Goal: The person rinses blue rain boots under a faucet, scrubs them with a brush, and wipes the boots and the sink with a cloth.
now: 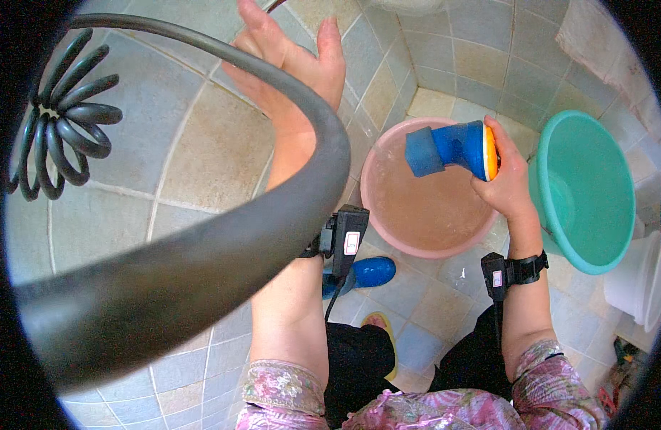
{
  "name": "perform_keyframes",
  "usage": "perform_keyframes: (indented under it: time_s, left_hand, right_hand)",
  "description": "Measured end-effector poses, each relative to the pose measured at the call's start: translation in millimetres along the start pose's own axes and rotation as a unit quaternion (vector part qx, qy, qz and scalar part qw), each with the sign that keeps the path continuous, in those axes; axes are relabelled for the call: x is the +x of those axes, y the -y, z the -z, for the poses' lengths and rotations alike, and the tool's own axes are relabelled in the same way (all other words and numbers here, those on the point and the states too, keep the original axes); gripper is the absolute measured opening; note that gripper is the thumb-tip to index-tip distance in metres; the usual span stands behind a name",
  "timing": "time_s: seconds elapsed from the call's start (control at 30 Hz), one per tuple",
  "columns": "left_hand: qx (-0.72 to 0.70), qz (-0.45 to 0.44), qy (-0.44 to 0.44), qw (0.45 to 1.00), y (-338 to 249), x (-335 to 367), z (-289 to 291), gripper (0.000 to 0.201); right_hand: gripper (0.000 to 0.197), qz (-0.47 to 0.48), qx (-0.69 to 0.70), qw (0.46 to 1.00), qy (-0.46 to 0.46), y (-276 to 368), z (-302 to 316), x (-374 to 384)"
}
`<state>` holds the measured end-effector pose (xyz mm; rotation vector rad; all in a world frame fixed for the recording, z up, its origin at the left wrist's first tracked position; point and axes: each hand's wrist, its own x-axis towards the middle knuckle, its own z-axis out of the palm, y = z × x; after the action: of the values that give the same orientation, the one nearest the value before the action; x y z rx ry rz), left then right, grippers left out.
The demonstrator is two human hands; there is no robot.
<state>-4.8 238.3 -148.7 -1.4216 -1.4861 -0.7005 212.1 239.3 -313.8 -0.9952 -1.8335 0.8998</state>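
My right hand grips a small blue rain boot by its orange sole. The boot lies sideways in the air, shaft pointing left, above a round pink basin of cloudy, brownish water. Farther up and to the left, my left hand is raised before the tiled wall with thumb and fingers apart and nothing visible in it. A thick black cable crosses in front of part of that hand and wrist; whether it touches the wall I cannot tell. Another blue boot stands on the floor below the pink basin, partly hidden by my left forearm.
A teal basin stands tilted right of the pink one, with a white bucket beside it. The black cable loops close across the left side, coiled at its far end. Tiled walls close in at the back.
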Motion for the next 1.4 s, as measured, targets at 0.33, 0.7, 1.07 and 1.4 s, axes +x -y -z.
perform_keyframes:
  time_s: [0.33, 0.7, 1.07, 1.4]
  left_hand:
    - [-0.041, 0.097, 0.038, 0.994, -23.9, 12.5, 8.6, 0.043]
    - [-0.199, 0.056, 0.211, 0.955, -92.5, -264.0, -21.7, 0.054]
    - [-0.107, -0.021, 0.868, 0.484, -29.1, -647.0, 29.2, 0.032]
    - [-0.15, 0.063, 0.822, 0.546, 9.5, -906.7, -29.2, 0.045]
  right_hand:
    - [0.068, 0.011, -0.015, 1.0, -0.019, -23.7, 36.6, -23.1]
    - [0.066, 0.018, -0.053, 0.997, -0.048, -197.0, -7.8, -97.7]
    - [0.063, 0.007, -0.098, 0.994, -0.057, -378.4, -88.4, -158.6]
    - [0.049, -0.03, 0.037, 0.997, 0.059, -467.4, -253.5, -160.6]
